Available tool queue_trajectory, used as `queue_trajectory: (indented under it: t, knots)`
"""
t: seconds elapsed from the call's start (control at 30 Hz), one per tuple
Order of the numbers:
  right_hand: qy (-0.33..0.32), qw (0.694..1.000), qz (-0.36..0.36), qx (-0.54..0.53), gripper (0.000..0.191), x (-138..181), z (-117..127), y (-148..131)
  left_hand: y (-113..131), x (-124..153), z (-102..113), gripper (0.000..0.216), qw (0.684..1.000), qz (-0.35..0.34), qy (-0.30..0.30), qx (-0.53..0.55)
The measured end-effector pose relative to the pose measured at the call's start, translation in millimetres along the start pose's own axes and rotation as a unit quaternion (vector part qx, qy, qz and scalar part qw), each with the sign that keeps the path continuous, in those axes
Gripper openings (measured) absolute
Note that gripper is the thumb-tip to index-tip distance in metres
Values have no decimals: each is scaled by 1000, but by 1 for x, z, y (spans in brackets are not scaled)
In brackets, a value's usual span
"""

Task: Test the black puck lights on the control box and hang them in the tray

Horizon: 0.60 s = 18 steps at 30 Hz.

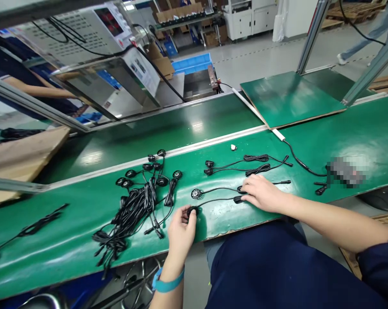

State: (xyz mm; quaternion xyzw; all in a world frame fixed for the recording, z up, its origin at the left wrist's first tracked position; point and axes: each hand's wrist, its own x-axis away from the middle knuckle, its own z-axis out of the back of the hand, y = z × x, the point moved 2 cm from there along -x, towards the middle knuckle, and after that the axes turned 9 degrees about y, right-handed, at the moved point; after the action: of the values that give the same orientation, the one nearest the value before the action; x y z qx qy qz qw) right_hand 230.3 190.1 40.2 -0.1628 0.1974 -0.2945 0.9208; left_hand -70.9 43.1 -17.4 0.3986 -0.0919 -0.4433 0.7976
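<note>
My left hand (181, 229) pinches a small round black lamp head (192, 210) at the near edge of the green bench (68, 240). Its thin black cable runs right to a bundled coil under my right hand (260, 192), which lies flat on the cable bundles with fingers pressed down. A second round lamp head (197, 194), face up, lies just above, its cable also leading under my right hand. A tangled pile of the same cabled lamps (139, 201) lies to the left.
Two more cabled lamps (245, 165) lie beyond my right hand, with a small white piece (233, 147) behind them. A green conveyor belt (155, 128) runs behind the bench. A loose green board (287, 98) sits at right. A cable lies at far left (36, 225).
</note>
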Motion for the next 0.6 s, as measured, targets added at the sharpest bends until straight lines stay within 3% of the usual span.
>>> queue_trajectory:
  t: [0.17, 0.27, 0.33, 0.43, 0.5, 0.6]
  knots:
    - [58, 994, -80, 36, 23, -74, 2, 27, -4, -1, -15, 47, 996, -26, 89, -3]
    - [19, 997, -55, 42, 21, -107, -10, 15, 0, -5, -19, 45, 992, -46, 117, -16]
    - [-12, 999, -26, 41, 18, -110, -17, -1, 3, -7, -18, 44, 991, -59, 121, -18]
    - [-29, 999, 14, 13, 19, -79, -12, -16, 5, -3, -12, 41, 982, -110, 153, -29]
    - [0, 999, 20, -45, 21, -40, 6, -10, 10, 6, -9, 38, 966, -179, 185, -31]
    - [92, 989, -74, -87, 20, 36, 48, 21, 32, 25, -18, 38, 946, -293, 137, 27]
